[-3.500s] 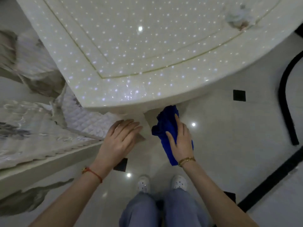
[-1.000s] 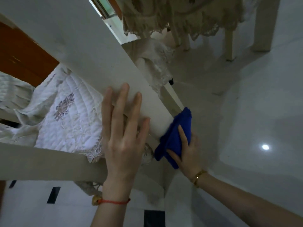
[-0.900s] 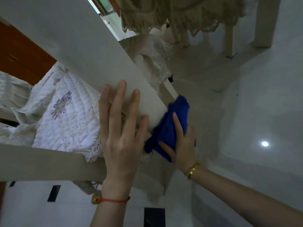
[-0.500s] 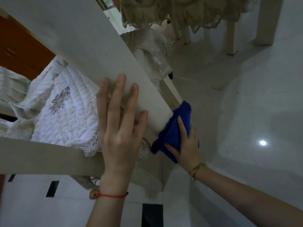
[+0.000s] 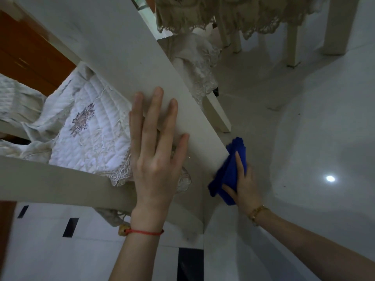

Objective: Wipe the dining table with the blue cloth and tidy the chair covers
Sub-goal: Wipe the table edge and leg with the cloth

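Note:
I am looking beneath the dining table. A cream table beam (image 5: 125, 63) slants from upper left down to the middle. My left hand (image 5: 156, 159) lies flat on it with straight, spread fingers. At the beam's lower end, my right hand (image 5: 244, 186) holds the bunched blue cloth (image 5: 229, 175) against the beam's edge, with a finger on top and the thumb below. A chair with a white quilted, embroidered cover (image 5: 89, 134) sits behind the beam on the left, its lace hem hanging near my left hand.
A second cream beam (image 5: 50, 179) crosses the lower left. Another lace-edged cover (image 5: 194, 63) drapes a chair further back, and fringed lace fabric (image 5: 223, 15) hangs at the top beside cream furniture legs (image 5: 336, 25). The glossy white tile floor (image 5: 314, 138) spreads to the right.
My view dropped from above the tabletop to beneath it. Within the last second my right hand slid the cloth up the beam's edge and back down. My left hand stayed flat.

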